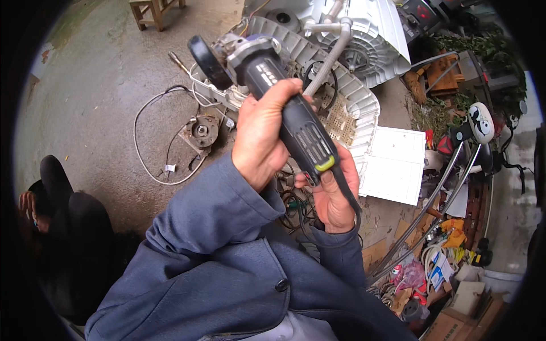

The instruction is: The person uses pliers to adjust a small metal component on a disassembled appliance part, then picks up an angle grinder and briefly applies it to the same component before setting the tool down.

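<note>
A black angle grinder with a lime-green patch near its tail is held up in front of me, tilted so its head lies at the upper left. My left hand is closed round the middle of its body. At the tail end, my right hand cups the grinder where the black power cord comes out. A dark round disc or guard is on the grinder's head; its face is turned away from me. Part of my right fingers is hidden behind the tail.
Beyond the grinder lie white plastic appliance tubs and a grey pipe. A round motor part with loose wires sits on the concrete floor. White panels lie to the right, beside clutter and metal tubes. A dark-clothed person is at left.
</note>
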Available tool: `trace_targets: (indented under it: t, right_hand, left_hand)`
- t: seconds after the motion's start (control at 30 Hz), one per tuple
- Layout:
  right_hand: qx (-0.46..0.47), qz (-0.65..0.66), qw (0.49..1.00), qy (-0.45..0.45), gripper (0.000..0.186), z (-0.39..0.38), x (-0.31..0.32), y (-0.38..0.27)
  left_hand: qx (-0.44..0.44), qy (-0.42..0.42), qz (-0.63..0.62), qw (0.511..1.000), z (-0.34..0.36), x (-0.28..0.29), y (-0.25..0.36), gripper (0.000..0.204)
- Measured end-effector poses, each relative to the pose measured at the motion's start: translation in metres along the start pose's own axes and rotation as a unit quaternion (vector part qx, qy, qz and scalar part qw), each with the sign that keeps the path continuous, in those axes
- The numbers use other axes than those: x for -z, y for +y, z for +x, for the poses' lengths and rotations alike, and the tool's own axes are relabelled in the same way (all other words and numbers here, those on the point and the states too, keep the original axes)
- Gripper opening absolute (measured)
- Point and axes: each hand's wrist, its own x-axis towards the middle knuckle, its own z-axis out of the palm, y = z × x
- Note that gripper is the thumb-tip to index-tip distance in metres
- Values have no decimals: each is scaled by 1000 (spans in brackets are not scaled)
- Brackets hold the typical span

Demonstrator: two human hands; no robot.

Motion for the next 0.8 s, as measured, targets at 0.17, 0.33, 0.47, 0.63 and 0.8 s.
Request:
trace_targets:
  t: [0.17, 0.33, 0.47, 0.63, 0.8]
  right_hand:
    - [-27, -8, 999, -20, 54, 18, -3, 8]
    - [-15, -11, 998, -66, 51, 24, -5, 14]
    - [-14, 8, 998, -58, 54, 24, -9, 18]
    - [20, -6, 999, -25, 58, 20, -7, 25]
    - [82, -13, 997, 8, 59, 21, -8, 39]
  left_hand:
    - [6, 54, -42, 998, 34, 25, 5, 27]
    - [23, 51, -65, 996, 42, 39, 12, 29]
    - [29, 52, -61, 996, 43, 40, 15, 29]
    - [39, 14, -55, 998, 36, 39, 11, 28]
    - [20, 9, -56, 998, 30, 29, 3, 28]
